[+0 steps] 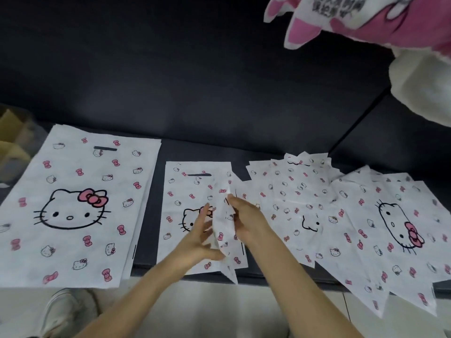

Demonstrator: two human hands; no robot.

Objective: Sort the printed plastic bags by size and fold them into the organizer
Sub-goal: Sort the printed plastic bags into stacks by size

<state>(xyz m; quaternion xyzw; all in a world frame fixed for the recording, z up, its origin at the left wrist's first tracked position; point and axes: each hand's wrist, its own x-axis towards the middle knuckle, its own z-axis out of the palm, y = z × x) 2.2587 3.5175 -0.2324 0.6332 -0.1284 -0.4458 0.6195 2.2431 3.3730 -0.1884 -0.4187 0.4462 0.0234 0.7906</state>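
Left hand (200, 236) spreads against a folded bag (224, 226), right hand (246, 223) gripping its edge above the middle pile (179, 191).

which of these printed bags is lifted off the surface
The crumpled white printed plastic bag held by the right hand; all others lie on the dark surface.

Dark sofa (195, 93) (pale floor (219, 313) below)

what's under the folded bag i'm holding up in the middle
A mid-sized printed bag lies flat on the sofa below the held bag, its handle slot and part of its cat face showing. The held bag, left hand and right hand hide the rest.
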